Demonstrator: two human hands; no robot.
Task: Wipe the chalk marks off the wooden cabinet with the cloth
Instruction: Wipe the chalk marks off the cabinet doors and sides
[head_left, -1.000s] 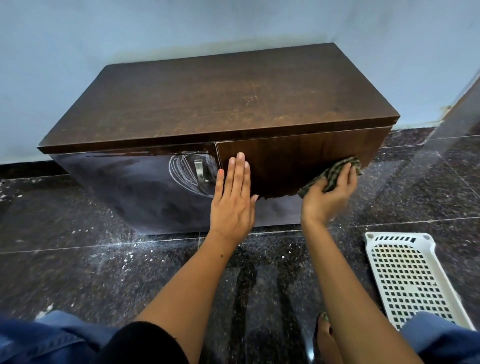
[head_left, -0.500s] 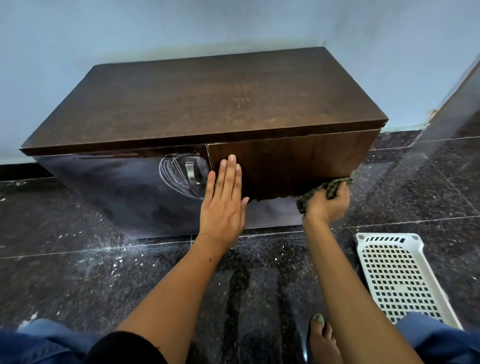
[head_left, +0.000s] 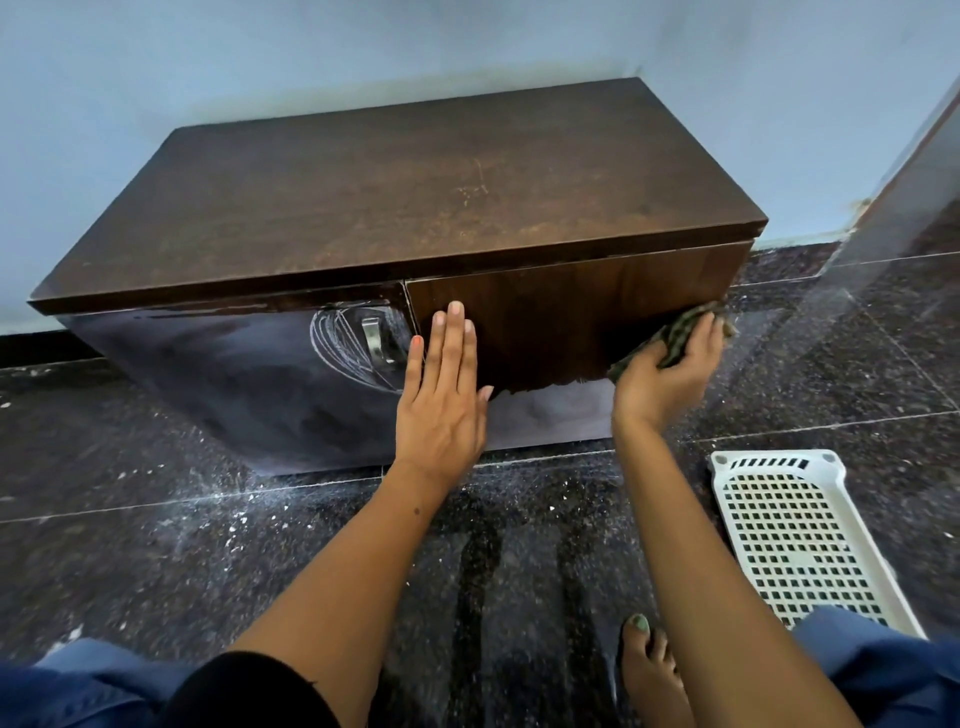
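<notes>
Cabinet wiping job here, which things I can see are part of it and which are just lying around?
Part of the job:
cabinet
chalk marks round the handle
cloth, held by the right hand
left hand, flat on the door

Lying about:
white basket on the floor

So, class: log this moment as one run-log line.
left hand: flat on cabinet door | right hand: grips cloth at door's right edge | chalk marks: remain around handle
</notes>
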